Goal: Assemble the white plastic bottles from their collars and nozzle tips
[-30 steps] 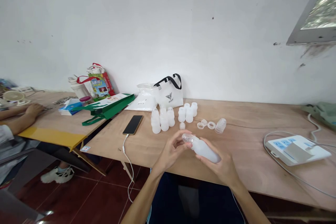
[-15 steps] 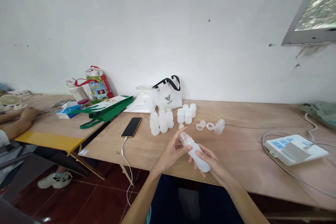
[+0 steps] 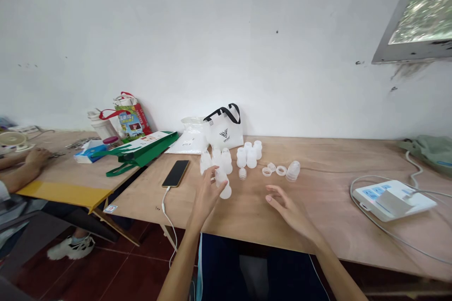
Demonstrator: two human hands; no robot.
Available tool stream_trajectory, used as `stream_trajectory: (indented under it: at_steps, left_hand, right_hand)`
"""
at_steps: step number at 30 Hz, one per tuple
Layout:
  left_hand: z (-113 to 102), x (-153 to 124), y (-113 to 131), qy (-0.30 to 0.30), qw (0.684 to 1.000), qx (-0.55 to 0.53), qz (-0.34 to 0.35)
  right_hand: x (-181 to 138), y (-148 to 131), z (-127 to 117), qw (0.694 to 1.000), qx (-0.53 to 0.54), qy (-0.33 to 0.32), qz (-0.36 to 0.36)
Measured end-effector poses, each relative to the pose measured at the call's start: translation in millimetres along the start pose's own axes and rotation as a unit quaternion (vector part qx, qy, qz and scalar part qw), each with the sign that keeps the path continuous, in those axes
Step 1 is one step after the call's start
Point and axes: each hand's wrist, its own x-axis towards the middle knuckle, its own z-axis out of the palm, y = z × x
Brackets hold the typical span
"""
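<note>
My left hand has its fingers wrapped round the upper part of a translucent white baby bottle, which is upright at the front of a group of capped bottles. My fingers partly cover its top. Over the table to the right, my right hand is empty, its fingers apart. Beyond the hands lie a small clear threaded piece, two white rings with a small clear part by them, and a clear dome cap. Several uncapped bottles stand together behind the threaded piece.
A phone on a charging cable lies at the left. White bags lean by the wall, near a green bag. A power strip with loose cables is at the right. Another person's hand rests on the left-hand table.
The bottle that both hands held tilted near the table's front is now upright by the capped bottles, in my left hand. My right hand has let go and is apart from it.
</note>
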Motion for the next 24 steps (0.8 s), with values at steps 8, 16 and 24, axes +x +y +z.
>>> stream_trajectory:
  at_steps: [8,16,24]
  left_hand:
    - [-6.7,4.2,-18.4,0.048,0.988,0.145,0.022]
    - [7.1,7.2,-30.9,0.036,0.996,0.064,0.045]
    - [13.3,6.8,-26.2,0.099,0.965,0.226,0.089]
  right_hand:
    - [6.5,14.9,-0.4,0.999,-0.051,0.012,-0.009]
    - [12.5,24.4,1.0,0.999,-0.040,0.015,-0.023]
    - [11.7,21.0,0.6,0.998,-0.050,0.020,-0.026]
